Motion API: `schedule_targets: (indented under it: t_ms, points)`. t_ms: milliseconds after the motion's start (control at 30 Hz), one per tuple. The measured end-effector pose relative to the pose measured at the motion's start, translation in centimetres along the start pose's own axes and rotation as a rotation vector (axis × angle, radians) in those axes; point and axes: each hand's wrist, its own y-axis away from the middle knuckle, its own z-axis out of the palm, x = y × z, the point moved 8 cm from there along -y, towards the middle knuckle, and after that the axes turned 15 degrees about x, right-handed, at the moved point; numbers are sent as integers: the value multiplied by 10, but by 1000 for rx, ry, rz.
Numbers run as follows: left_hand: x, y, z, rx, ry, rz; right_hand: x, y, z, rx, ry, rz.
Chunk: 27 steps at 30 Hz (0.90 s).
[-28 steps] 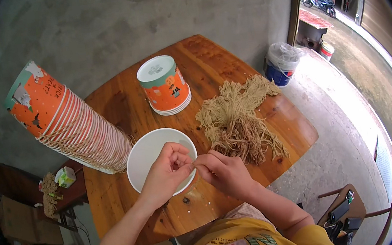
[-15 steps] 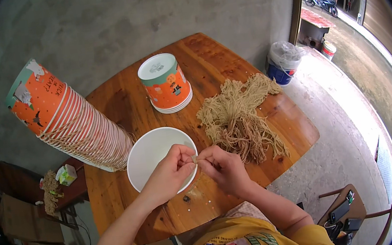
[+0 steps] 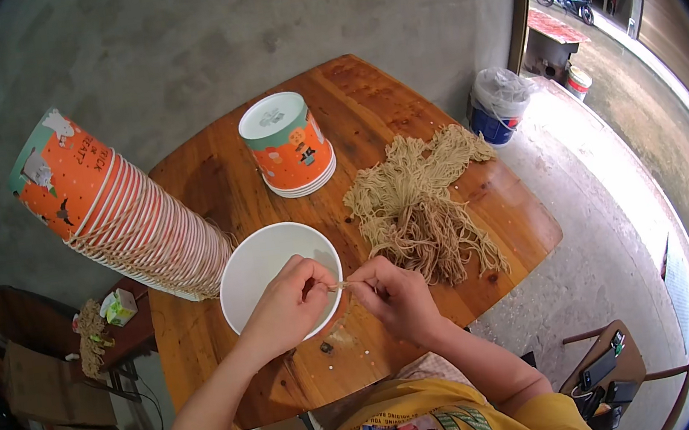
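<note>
A short piece of tan cord (image 3: 339,286) spans the gap between my hands. My left hand (image 3: 287,304) pinches one end of it above the right side of a white paper bucket (image 3: 241,272), which stands mouth up near the table's front. Just outside the bucket's rim, the fingertips of my right hand (image 3: 400,301) are closed on the other end. To the right lies a loose heap of tan cords (image 3: 415,198). Whether the cord is fixed to the bucket is hidden by my left hand.
On the left a tall stack of nested orange buckets (image 3: 151,217) has cords hanging along it. A short upside-down bucket stack (image 3: 295,150) stands farther back on the wooden table (image 3: 346,86). Beyond the right corner is a blue bin (image 3: 495,121); a chair (image 3: 621,366) holds dark items.
My left hand has shifted slightly left, away from the right hand, and more cord shows between them. The buckets and the cord heap look unmoved.
</note>
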Motion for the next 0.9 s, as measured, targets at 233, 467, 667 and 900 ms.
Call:
schedule_targets:
  t_ms: [233, 467, 667, 900]
  points:
    - [-2, 2, 4, -30, 91, -34, -2, 1, 1, -7, -16, 31]
    - [6, 1, -2, 33, 64, 26, 0, 5, 1, -13, -11, 46]
    - [16, 2, -3, 30, 17, 79, 3, 11, 1, -32, -78, 78]
    - [18, 2, -3, 79, 32, 119, 7, 23, 8, -100, -169, 206]
